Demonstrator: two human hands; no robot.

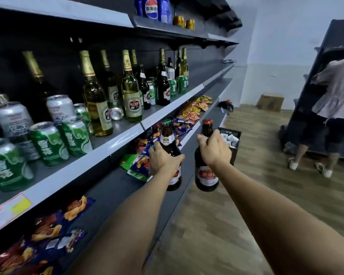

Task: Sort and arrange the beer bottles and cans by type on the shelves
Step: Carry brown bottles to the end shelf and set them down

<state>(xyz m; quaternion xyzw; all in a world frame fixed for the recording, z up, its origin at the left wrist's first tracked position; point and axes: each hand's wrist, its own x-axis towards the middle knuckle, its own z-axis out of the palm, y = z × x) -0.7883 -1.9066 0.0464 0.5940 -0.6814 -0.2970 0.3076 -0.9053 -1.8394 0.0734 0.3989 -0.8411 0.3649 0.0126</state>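
Two short dark-brown glass beer bottles are being carried toward the grey metal beer shelf (111,135). The left hand (163,157) is wrapping its fingers round the shoulder of the green-capped brown bottle (168,135), and the right hand (214,149) is curling round the neck and shoulder of the red-capped brown bottle (206,175); each grip is closing on its own bottle. Both bottles are hanging upright, slightly tilted, in front of the lower shelf of bright snack packets (139,165), below and well apart from the tall clear gold-foiled bottles (130,90) and green aluminium cans (48,143). To place them well, each bottle should probably be lifted clear of the shelf lip and stood beside the dark bottles (163,86) further along, base first, without knocking neighbouring cans.
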